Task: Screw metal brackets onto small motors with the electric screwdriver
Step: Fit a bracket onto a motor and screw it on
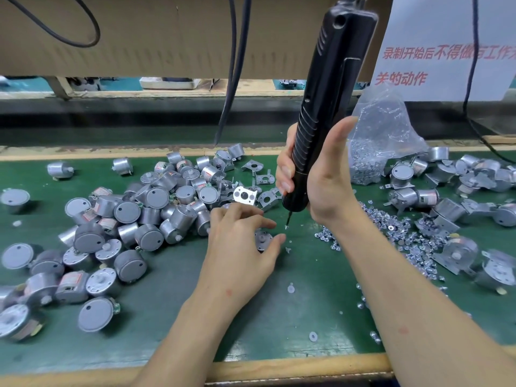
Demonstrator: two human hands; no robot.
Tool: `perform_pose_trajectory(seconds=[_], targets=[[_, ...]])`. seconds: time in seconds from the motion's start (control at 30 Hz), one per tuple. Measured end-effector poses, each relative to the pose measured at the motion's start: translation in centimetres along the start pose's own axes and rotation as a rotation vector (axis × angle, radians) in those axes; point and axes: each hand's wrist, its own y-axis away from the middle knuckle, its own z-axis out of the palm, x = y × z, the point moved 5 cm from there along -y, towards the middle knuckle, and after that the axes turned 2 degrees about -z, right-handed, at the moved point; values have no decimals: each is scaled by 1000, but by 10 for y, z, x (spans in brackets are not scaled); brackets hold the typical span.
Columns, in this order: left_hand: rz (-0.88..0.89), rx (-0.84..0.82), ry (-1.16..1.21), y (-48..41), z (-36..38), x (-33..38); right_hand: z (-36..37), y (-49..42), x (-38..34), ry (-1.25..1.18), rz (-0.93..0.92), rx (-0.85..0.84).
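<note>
Motor [262, 240] nearest, pinched at rim between thumb and fingers of left hand [240, 247], on tabletop [167, 317]. Probably light, stiff, slick; grip by sides, keep face clear. Just right, screw [286, 226] on bit of electric screwdriver [329, 88], clenched in right hand [326, 185]. Beyond left hand, bright bracket [245, 195]: thin, likely sharp-edged; lift by edges.

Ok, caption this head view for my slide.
Right hand grips a black electric screwdriver, bit down, beside a small silver motor held by the left hand.
</note>
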Motion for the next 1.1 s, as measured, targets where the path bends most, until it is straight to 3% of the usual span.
perform_pose_trajectory(seconds=[1.1], targets=[[-25,-65,111,-3,-1,2,17,8,-3,-61,44,-56]])
